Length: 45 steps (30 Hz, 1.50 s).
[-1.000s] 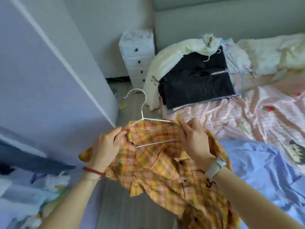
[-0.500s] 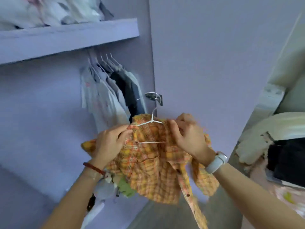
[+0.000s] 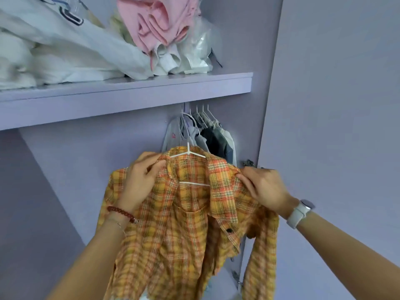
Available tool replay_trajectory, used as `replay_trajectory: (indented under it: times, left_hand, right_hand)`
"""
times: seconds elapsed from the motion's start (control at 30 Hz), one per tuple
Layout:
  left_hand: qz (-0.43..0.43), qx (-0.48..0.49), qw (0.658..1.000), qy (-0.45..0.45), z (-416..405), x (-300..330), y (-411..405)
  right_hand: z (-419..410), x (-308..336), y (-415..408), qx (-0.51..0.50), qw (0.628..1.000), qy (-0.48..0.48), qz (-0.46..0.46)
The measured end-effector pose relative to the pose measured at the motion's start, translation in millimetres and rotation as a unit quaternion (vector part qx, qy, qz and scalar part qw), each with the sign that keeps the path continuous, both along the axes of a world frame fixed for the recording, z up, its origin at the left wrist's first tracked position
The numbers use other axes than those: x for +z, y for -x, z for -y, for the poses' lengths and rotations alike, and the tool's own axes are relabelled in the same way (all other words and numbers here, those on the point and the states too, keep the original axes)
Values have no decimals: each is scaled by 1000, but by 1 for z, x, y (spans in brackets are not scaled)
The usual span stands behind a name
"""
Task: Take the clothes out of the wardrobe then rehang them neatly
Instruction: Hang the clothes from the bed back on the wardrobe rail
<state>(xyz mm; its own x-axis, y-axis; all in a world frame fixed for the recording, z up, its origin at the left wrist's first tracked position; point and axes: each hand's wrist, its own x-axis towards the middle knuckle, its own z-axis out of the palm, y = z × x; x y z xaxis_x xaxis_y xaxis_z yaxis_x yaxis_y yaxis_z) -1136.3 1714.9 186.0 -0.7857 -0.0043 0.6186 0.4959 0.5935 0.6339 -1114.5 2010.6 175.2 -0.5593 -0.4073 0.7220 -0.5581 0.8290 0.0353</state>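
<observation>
Left of the hands, the wardrobe's back panel (image 3: 97, 169) lay bare below the shelf (image 3: 129, 94), whose front edge ran above heaped pale and pink clothes (image 3: 91, 44). The left hand (image 3: 140, 180) pinched the left shoulder of the orange plaid shirt (image 3: 184, 234), draped on a white hanger (image 3: 188, 153) held just before the hung garments (image 3: 216, 137). The right hand (image 3: 264, 189) gripped the shirt's right shoulder, close to the open door's (image 3: 335, 126) hinged edge.

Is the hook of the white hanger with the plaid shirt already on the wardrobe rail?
No, the white hanger is below the rail, both hands holding the plaid shirt.
</observation>
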Motion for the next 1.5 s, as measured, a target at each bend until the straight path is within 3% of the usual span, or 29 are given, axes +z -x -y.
replay_trajectory:
  times: [0.1, 0.23, 0.3, 0.4, 0.57, 0.8, 1.0, 1.3, 1.5]
  left_hand:
    - [-33, 33, 997, -56, 12, 11, 8]
    - [0, 97, 984, 150, 23, 10, 15]
    - [-4, 141, 975, 173, 20, 8, 15]
    - [-130, 230, 950, 165, 11, 20, 16]
    - [-298, 316, 871, 231, 2, 52, 34]
    - [-277, 398, 822, 297, 17, 59, 79]
    - [-336, 442, 764, 329, 33, 51, 107]
    - [-364, 460, 739, 330, 37, 49, 119]
    - [-359, 464, 740, 329, 38, 47, 122]
  right_hand:
    - [6, -4, 22, 4, 1000, 5, 22]
    - [22, -15, 46, -46, 993, 60, 92]
    - [36, -20, 57, -82, 985, 70, 137]
    - [57, -24, 72, -110, 965, 108, 210]
    - [93, -12, 102, -85, 917, 241, 305]
    - [127, 3, 146, -59, 893, 346, 281]
    - [149, 14, 191, -59, 897, 364, 243]
    - [167, 8, 236, -96, 882, 378, 265]
    - [170, 1, 238, -114, 890, 312, 312]
